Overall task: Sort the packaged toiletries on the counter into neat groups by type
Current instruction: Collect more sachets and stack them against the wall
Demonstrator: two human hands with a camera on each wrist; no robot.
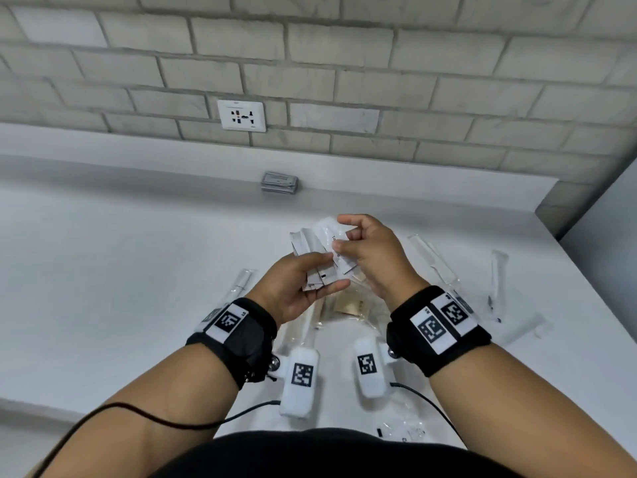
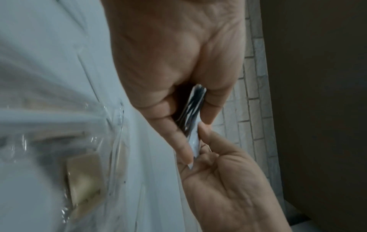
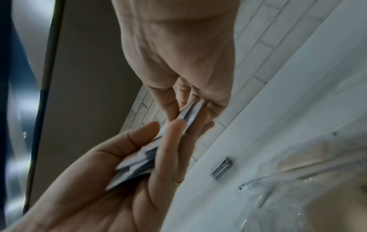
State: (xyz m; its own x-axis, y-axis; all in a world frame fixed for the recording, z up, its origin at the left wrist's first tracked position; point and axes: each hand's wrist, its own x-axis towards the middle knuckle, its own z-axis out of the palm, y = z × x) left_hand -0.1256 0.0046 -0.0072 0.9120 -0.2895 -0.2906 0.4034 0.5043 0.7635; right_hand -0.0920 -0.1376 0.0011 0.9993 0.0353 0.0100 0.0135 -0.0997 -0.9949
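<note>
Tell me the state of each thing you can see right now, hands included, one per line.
left hand: gripping a fanned bunch of white sachets, above the counter
right hand: pinching the sachets at the bunch's far end
white sachets: held in both hands, uneven, not squared up
grey packet stack: neatly piled at the back of the counter
clear-wrapped items: scattered loose on the counter, unsorted
wall socket: nothing plugged in

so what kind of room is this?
Probably a hotel or home bathroom vanity: white counter with an upstand, grey brick-pattern tile wall, universal wall socket, and cellophane-wrapped toiletries.
</note>
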